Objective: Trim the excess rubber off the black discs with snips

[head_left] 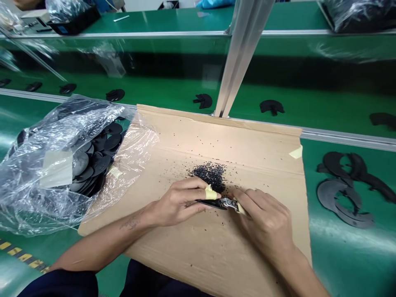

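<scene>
My left hand [185,200] pinches a flat black plastic part [213,203] by its edge, with yellow tape wrapped on a finger. My right hand [266,214] is closed round a pair of cutting pliers [229,202], whose metal jaws meet the part's right end. Whether the jaws are closed on the plastic I cannot tell. Just beyond the fingers lies a heap of small black plastic bits [210,175], scattered over a cardboard sheet [247,152]. The pliers' handles are mostly hidden in my right palm.
A clear plastic bag [62,128] on the left holds many black discs [100,163]. Black curved parts [338,202] lie on the green table at right. Behind an aluminium post [241,53], single black parts [271,106] lie spaced along a green strip. A shelf runs above.
</scene>
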`<state>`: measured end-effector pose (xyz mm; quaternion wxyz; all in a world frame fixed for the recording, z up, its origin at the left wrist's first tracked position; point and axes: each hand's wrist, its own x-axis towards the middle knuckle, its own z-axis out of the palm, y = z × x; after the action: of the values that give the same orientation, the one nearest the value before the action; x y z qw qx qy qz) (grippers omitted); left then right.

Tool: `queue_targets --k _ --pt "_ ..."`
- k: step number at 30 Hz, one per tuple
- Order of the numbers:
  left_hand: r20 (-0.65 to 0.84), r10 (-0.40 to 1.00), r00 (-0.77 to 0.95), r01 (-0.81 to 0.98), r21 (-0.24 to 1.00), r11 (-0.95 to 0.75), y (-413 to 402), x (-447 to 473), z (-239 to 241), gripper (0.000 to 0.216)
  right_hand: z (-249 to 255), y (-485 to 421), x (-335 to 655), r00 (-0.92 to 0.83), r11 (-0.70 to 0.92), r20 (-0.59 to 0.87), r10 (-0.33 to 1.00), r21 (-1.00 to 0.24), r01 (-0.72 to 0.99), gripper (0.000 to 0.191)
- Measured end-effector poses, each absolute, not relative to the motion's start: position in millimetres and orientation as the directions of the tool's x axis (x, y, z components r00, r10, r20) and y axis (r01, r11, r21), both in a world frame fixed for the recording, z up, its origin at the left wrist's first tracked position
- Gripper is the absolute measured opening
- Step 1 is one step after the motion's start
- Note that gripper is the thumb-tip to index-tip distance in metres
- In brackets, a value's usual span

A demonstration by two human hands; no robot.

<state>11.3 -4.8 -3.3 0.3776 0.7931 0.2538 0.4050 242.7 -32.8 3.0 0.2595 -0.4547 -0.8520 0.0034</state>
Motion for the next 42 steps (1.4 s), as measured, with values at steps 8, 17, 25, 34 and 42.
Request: queue_targets --k 8,17,25,34,42 --pt "0.486 0.701 0.522 0.196 0.731 -0.654 -3.8 11.1 0.1 0.029 -1.3 -30.5 240.1 -0.357 0.519 0.414 0.837 -0.393 0.759 0.02" --pt "0.41 0.694 0.592 0.373 0.624 -0.687 -4.9 11.9 -1.8 0.03 1.0 -29.4 239.4 -0.399 0.467 0.43 0.81 -0.062 0.882 0.03" --pt "0.303 0.885 0.354 0.2 0.9 -0.387 -7.5 13.9 -4.6 0.022 3.5 -30.1 237.3 -0.271 0.444 0.351 0.896 -0.693 0.568 0.015" --pt "0.479 0.706 0.521 0.37 0.619 -0.693 -8.7 11.1 -8.5 0.033 5.7 -40.1 233.7 -0.465 0.711 0.55 0.694 -0.419 0.565 0.022" --pt "0.471 0.723 0.505 0.271 0.709 -0.651 -7.0 10.5 -10.3 0.034 12.4 -31.4 242.7 -0.294 0.581 0.503 0.813 -0.658 0.479 0.02"
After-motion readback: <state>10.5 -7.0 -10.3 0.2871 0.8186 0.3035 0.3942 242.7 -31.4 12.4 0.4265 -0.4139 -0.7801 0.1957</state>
